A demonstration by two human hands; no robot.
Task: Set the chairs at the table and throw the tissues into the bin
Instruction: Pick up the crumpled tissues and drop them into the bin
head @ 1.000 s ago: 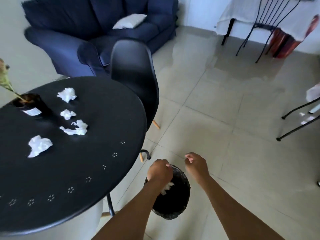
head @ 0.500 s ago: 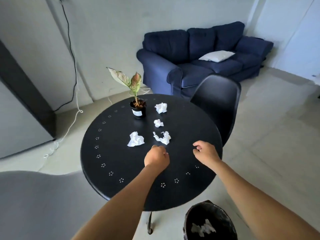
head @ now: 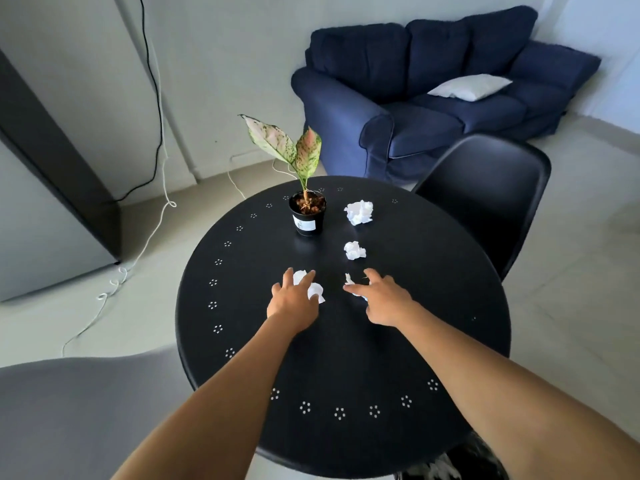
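Several crumpled white tissues lie on the round black table [head: 346,358]. My left hand [head: 292,299] rests with spread fingers over the near left tissue [head: 316,291]. My right hand [head: 384,301] reaches with fingers apart onto the near right tissue [head: 349,279], mostly covering it. Two more tissues lie farther back: a small tissue [head: 354,251] and a larger tissue [head: 360,212]. A black chair [head: 485,199] stands at the table's far right. The black mesh bin [head: 460,462] with tissue inside shows under the table's near edge.
A potted plant [head: 306,211] stands on the table beside the far tissues. A blue sofa [head: 415,105] with a white cushion is behind. A grey chair back [head: 86,410] fills the lower left. Cables [head: 152,230] trail along the floor at the left wall.
My view rose from the bin to the table. Both hands left the bin, moved forward across the table and opened over the two nearest tissues.
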